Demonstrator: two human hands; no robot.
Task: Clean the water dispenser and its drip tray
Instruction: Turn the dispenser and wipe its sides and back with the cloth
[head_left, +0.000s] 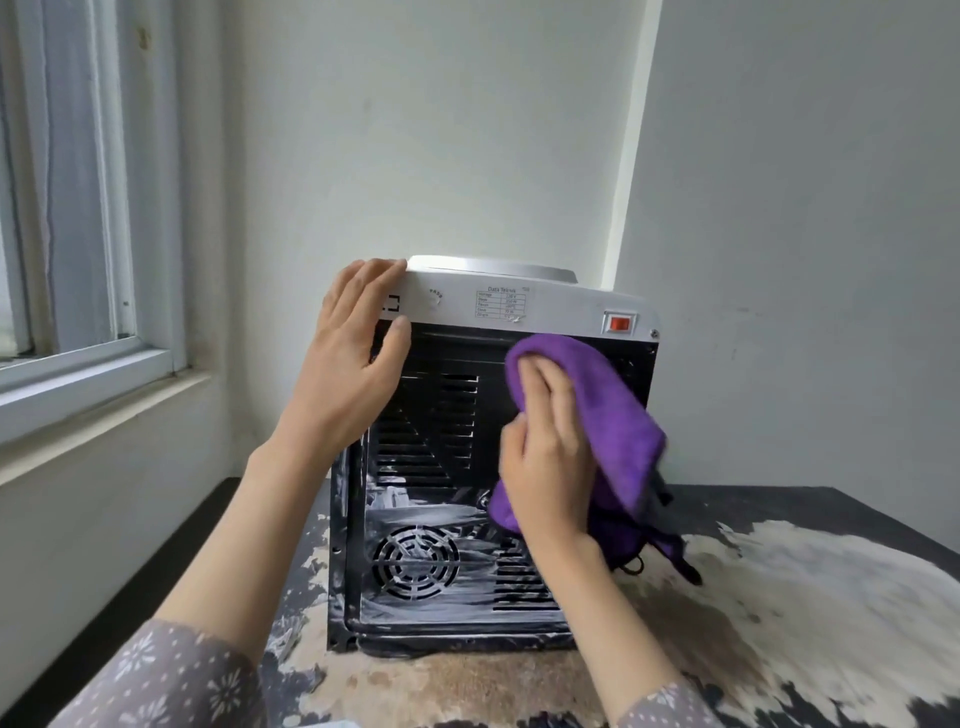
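Tabletop (779, 597) — worn, white-smeared — corner walls (467, 130)

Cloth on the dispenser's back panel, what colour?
Purple cloth, clearest in the head view.

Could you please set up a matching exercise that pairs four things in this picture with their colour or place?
Things:
1. cloth
2. switch
3. left hand
4. round fan grille

Descriptions:
A. lower left of the dispenser's black back panel
B. purple
C. red, on the grey top band at the right
D. resting on the dispenser's upper left corner

Pairs: 1-B, 2-C, 3-D, 4-A
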